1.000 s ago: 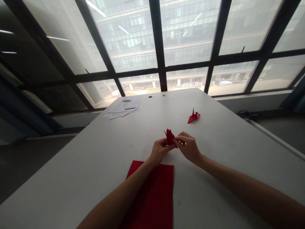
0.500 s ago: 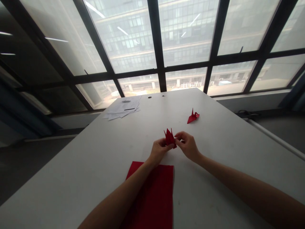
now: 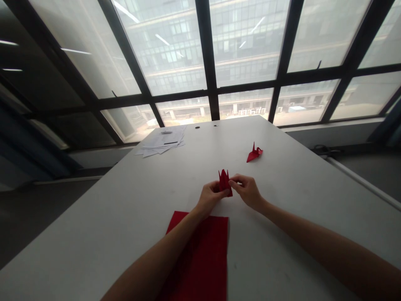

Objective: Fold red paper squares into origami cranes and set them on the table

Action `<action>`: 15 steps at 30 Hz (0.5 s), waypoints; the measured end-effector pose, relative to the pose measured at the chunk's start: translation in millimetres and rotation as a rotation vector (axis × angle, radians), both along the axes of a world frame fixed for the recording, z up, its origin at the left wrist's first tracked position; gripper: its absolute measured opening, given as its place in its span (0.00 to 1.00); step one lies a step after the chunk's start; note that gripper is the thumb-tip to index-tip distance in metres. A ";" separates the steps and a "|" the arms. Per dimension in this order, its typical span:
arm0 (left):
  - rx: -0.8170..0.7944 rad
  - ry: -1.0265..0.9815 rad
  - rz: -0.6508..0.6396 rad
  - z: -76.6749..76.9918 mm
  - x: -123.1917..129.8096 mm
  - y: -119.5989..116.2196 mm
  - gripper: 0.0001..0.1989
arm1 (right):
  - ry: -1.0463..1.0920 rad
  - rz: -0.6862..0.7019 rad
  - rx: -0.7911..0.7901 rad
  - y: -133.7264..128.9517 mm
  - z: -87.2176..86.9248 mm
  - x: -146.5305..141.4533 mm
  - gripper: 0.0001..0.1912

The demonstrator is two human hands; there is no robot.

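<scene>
Between both hands is a small red folded-paper piece [image 3: 224,180], held upright with several points sticking up from its top. My left hand [image 3: 210,195] is closed on its lower left side, the thumb across its front. Thumb and fingers of my right hand [image 3: 246,189] pinch its right edge. A finished-looking red paper crane [image 3: 255,153] stands on the table beyond my right hand. Under my left forearm lies a flat stack or sheet of red paper [image 3: 206,255], partly covered by the arm.
The white table [image 3: 282,234] stretches away to dark-framed windows [image 3: 244,42]. White papers [image 3: 161,144] lie spread at the far left, with a dark pen-like stick [image 3: 171,143] on them. Two small dark spots show near the table's far edge.
The folded-paper piece has turned slightly and stands straighter, its points now more even. My right hand's fingers have closed in on its right edge.
</scene>
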State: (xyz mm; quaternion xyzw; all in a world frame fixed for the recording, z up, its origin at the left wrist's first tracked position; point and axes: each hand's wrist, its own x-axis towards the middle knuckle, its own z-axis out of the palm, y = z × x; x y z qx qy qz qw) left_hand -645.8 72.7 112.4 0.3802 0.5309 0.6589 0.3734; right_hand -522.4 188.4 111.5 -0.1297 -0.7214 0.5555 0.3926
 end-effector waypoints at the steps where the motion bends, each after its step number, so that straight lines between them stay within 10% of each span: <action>1: -0.014 0.010 0.002 0.5 0.3 -0.1 0.19 | 0.001 -0.023 0.016 0.2 -0.9 -0.4 0.11; 15: -0.095 0.087 -0.063 5.4 1.9 -1.3 0.15 | 0.043 -0.038 -0.056 -2.7 0.2 -1.9 0.12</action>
